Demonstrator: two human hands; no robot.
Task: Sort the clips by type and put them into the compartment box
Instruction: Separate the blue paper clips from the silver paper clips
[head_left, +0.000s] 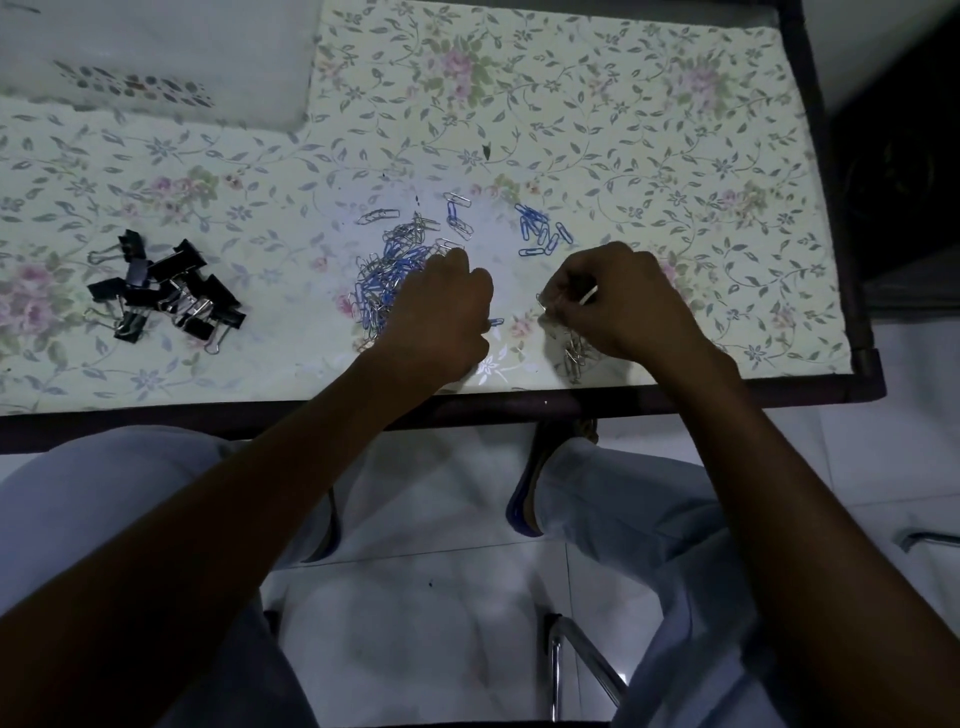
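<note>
A mixed heap of blue and silver paper clips lies mid-table. My left hand rests curled on its right side, and a blue clip pokes out from under the fingers. My right hand pinches silver paper clips above a small silver pile near the front edge. A sorted group of blue clips lies behind my right hand. Black binder clips are piled at the left. A translucent box sits at the back left, blurred.
A few loose clips lie behind the heap. The floral tablecloth covers the table, whose dark frame runs along the right and front edges. Below are my knees, a metal chair frame and white floor tiles.
</note>
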